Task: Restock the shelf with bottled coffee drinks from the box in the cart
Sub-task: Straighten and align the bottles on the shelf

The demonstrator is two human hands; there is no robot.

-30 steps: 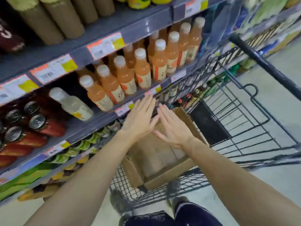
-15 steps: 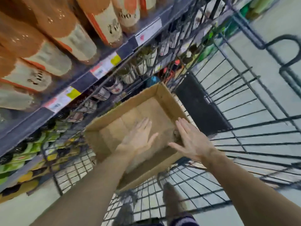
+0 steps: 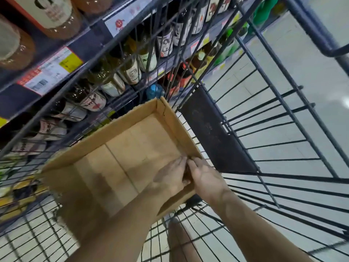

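Shelf (image 3: 90, 48) bottles (image 3: 132, 70) flank cart (image 3: 264, 148); hands meet inside box (image 3: 105, 137).

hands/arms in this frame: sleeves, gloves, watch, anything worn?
Nothing worn that shows. The left hand and right hand are bare, no gloves, no rings or watch visible. Both forearms are bare as far as the frame's bottom edge, with no sleeve, cuff or wristband in view. Motion blur softens detail, so small marks could be missed.

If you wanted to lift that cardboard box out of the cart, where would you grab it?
Probably by the box's two long walls, from above: its top is open, it looks empty, and the cart wires hem in its sides. Both hands are already at the near right corner.
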